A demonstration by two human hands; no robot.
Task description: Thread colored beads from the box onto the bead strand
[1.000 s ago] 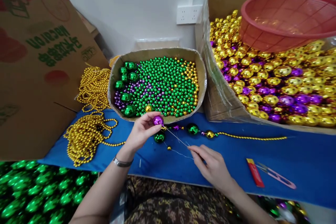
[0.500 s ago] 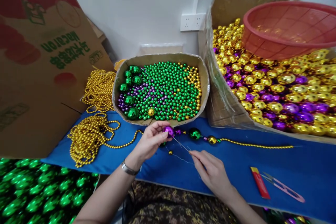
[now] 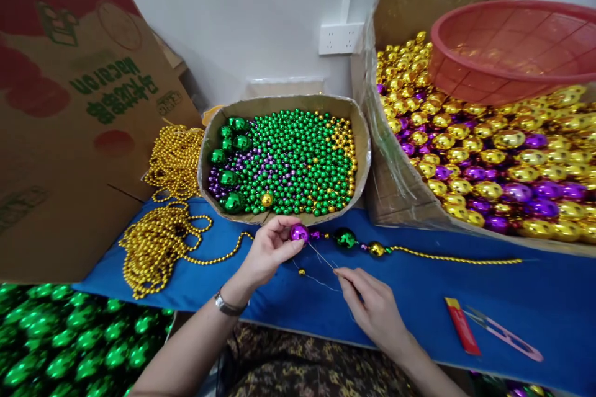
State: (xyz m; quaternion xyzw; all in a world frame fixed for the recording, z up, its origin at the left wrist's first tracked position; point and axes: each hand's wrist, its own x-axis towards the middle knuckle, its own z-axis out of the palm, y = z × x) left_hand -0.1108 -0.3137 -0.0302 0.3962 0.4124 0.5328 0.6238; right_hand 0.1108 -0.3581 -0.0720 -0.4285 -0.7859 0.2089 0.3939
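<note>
Blue table [image 3: 535, 298] edge nears left hand [image 3: 266, 251] gripping purple ball [image 3: 299, 232], right hand [image 3: 372, 304] pinching thread [image 3: 321, 257].

I see both forearms bare with no sleeves, a slim silver metal wristwatch [image 3: 229, 306] banded just behind my left hand [image 3: 267, 250], nothing behind my right hand [image 3: 372, 305], and dark brown-and-yellow patterned clothing [image 3: 307, 366] below them.

A bead-stringing workshop: cardboard boxes [image 3: 395, 180] heaped with shiny beads crowd a blue worktable [image 3: 535, 285] against the wall
</note>
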